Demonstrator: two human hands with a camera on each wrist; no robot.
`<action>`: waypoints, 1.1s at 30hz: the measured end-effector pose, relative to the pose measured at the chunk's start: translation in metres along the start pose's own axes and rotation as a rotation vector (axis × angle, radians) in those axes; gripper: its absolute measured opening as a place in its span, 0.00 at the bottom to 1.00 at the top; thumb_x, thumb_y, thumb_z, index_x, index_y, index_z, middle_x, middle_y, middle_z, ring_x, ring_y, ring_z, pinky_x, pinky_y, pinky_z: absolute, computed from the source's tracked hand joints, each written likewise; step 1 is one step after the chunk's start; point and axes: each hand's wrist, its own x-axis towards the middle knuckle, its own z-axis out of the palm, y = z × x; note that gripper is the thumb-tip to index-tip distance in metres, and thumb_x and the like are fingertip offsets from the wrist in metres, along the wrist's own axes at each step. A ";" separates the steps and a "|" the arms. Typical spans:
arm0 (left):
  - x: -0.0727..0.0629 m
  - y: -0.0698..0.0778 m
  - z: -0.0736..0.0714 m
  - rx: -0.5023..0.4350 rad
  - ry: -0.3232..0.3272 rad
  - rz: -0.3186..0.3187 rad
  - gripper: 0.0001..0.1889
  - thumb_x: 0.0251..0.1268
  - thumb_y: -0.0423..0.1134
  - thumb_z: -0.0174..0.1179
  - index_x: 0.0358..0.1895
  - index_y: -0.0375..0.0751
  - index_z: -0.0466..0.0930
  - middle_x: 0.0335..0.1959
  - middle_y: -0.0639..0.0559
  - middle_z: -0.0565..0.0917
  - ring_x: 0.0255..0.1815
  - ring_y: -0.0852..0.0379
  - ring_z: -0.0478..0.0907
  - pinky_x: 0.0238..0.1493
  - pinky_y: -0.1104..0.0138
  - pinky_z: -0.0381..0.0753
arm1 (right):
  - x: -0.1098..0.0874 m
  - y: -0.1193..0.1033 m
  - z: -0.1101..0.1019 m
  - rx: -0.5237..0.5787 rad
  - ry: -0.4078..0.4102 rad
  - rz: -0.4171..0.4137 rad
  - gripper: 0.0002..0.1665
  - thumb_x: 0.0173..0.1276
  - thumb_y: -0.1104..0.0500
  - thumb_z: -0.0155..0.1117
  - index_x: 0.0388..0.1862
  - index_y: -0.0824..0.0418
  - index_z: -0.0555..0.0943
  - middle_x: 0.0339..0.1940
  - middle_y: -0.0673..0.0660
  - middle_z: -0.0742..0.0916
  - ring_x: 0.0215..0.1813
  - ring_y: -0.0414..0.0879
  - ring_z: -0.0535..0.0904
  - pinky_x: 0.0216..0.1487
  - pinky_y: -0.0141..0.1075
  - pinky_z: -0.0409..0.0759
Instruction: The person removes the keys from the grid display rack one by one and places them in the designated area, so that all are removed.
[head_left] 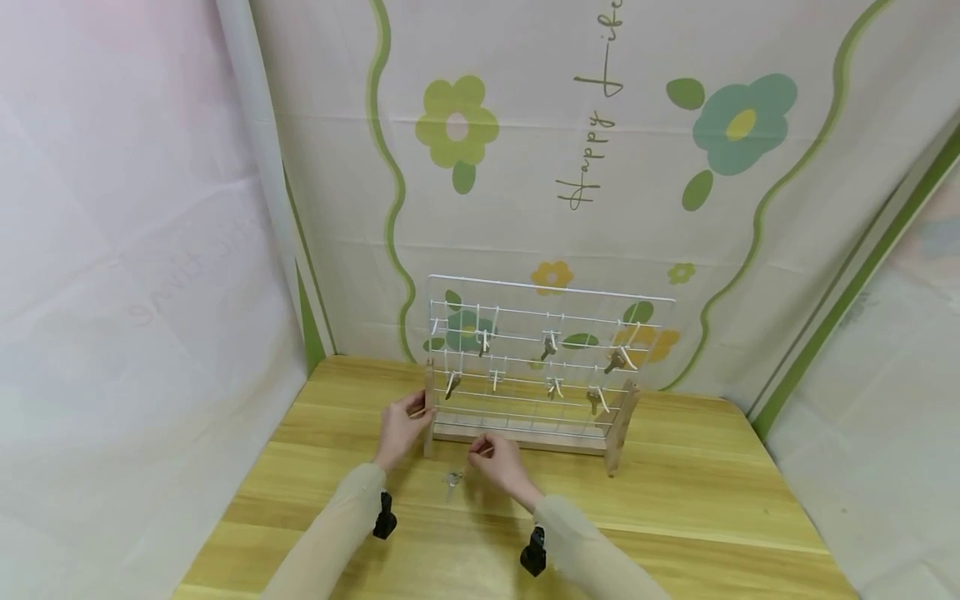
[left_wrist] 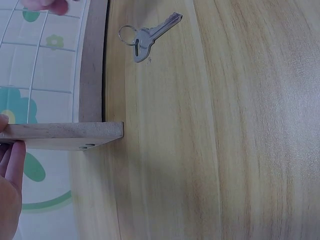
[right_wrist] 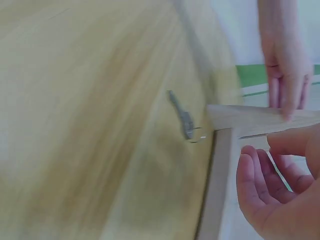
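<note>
A wire rack (head_left: 517, 435) with white grid and wooden side posts stands on the table. My left hand (head_left: 402, 429) pinches the rack's left wooden post (left_wrist: 65, 131), thumb on one face and fingers on the other. In front of the rack's base lies a silver key (left_wrist: 145, 46) with a small ring, flat on the wood. My right hand (head_left: 501, 465) hovers just right of that key, close to the base. Its fingers (right_wrist: 260, 175) bend loosely, with a gap to the thumb and nothing between them.
Several keys, such as one at upper right (head_left: 617, 360), hang from white hooks on the grid. One lower hook (head_left: 495, 380) shows no key. A flower-printed cloth (head_left: 555, 225) hangs behind the wooden table (head_left: 675, 492), and pale cloths flank both sides.
</note>
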 end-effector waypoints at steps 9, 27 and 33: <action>0.000 0.000 0.001 -0.005 0.000 0.004 0.23 0.62 0.26 0.65 0.61 0.27 0.77 0.56 0.30 0.82 0.56 0.36 0.83 0.52 0.60 0.89 | -0.005 -0.030 -0.029 0.024 0.061 -0.078 0.04 0.67 0.61 0.67 0.38 0.62 0.83 0.38 0.58 0.88 0.39 0.46 0.85 0.40 0.25 0.84; 0.000 -0.001 0.000 0.006 0.006 0.014 0.23 0.61 0.25 0.65 0.61 0.26 0.77 0.56 0.29 0.82 0.56 0.36 0.83 0.52 0.59 0.89 | 0.008 -0.094 -0.079 0.140 0.275 -0.172 0.06 0.70 0.61 0.66 0.43 0.60 0.83 0.42 0.57 0.88 0.43 0.49 0.86 0.43 0.29 0.88; -0.001 0.000 0.000 0.009 -0.004 0.005 0.23 0.61 0.26 0.65 0.61 0.26 0.76 0.57 0.29 0.82 0.56 0.36 0.83 0.52 0.58 0.89 | 0.016 -0.103 -0.082 0.087 0.380 -0.256 0.08 0.68 0.63 0.66 0.45 0.62 0.82 0.43 0.59 0.88 0.44 0.50 0.86 0.45 0.36 0.90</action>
